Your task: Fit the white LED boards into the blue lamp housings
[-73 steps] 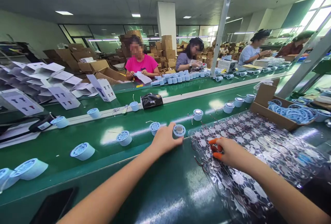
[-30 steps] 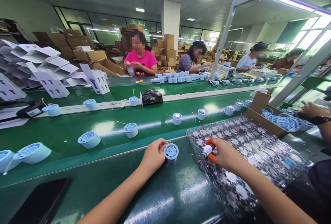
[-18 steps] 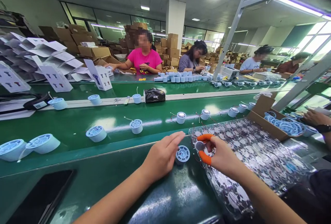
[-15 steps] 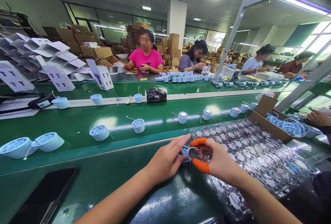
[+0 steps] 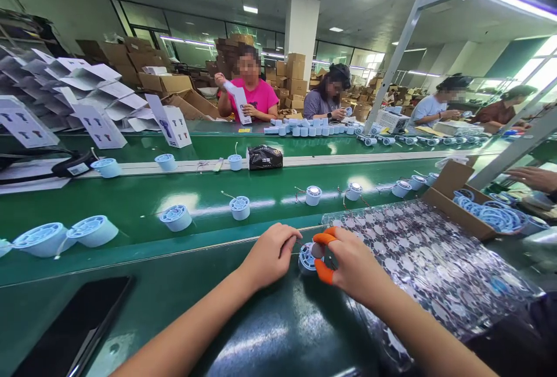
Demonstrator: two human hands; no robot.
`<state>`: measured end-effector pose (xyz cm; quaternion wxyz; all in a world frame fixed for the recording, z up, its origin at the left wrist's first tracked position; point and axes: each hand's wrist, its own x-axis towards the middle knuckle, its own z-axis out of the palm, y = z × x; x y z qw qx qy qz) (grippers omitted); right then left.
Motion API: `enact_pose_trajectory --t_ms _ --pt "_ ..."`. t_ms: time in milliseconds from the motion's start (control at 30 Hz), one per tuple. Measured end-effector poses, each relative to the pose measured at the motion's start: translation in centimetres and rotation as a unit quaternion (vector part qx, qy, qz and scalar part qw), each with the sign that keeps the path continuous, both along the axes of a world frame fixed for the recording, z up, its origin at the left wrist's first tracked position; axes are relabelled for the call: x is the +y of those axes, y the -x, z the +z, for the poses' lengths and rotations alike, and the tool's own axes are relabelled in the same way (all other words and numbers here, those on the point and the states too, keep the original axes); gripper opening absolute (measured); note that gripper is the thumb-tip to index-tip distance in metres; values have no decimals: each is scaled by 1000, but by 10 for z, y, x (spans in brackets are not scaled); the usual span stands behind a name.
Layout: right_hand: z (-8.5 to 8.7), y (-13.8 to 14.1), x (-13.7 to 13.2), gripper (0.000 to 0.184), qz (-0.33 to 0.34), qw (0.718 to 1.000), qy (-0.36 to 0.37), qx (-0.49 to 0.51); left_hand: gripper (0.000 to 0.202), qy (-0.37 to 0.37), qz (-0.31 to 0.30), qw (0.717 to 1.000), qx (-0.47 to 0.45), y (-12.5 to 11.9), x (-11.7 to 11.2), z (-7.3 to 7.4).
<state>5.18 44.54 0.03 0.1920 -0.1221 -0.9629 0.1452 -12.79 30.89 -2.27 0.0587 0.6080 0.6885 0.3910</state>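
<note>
A light blue round plastic housing (image 5: pixel 307 261) with a spoked top stands on the green bench between my hands. My right hand (image 5: pixel 354 261), orange covers on its thumb and index finger, pinches a small round silver-grey disc (image 5: pixel 318 250) over the right side of that housing. Just left of the housing is my left hand (image 5: pixel 270 254), its thumb and fingertips pressed together. Whatever lies between those fingertips is too small to make out. A thin wire seems to run between the left hand and the housing.
Clear plastic trays of round parts (image 5: pixel 418 249) lie at my right, beside a cardboard box of light blue rings (image 5: pixel 487 211). More blue housings (image 5: pixel 175 218) sit along the green conveyor (image 5: pixel 130 197). A black phone (image 5: pixel 78 325) rests at lower left. Co-workers sit opposite.
My left hand has drawn back left from the housing, its fingers now pinched. My right hand has shifted slightly left with the disc. Across the belt, a person now holds up a white box.
</note>
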Motion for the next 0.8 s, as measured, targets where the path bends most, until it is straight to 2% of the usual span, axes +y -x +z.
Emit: enact_pose_trajectory --t_ms 167,300,500,667,800 --pt "5 6 8 30 23 996 -16 -82 24 93 43 995 -21 -8 6 -6" --pt "6 10 7 25 13 996 -5 -91 32 139 9 989 -55 -12 10 -14" --pt "4 6 -1 22 23 995 70 -66 34 126 7 992 -21 -18 12 -23" --pt "-13 6 -2 16 -23 991 135 -4 31 115 5 993 -14 -19 10 -30" --pt "-24 8 -5 18 -45 989 144 4 28 106 13 994 1 -20 9 -35"
